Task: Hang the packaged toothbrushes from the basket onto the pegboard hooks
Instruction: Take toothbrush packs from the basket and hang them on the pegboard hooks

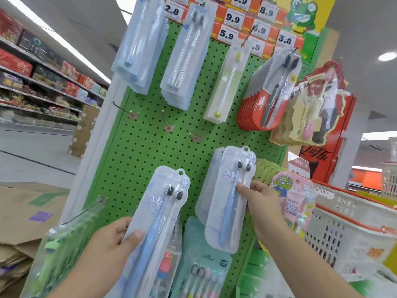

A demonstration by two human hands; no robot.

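Left hand [116, 237] grips one toothbrush pack [159, 214]; right hand [261, 203] pinches a small stack [227, 201]. Packs look light, stiff, slippery; hold mid-body, keeping hang holes clear for pegboard [150, 130] hooks.

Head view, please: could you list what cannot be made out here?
- Basket: contents hidden by its wall, cut by the right edge.
- Pack in right hand: its hook is hidden behind it.
- Pack in left hand: printing blurred.
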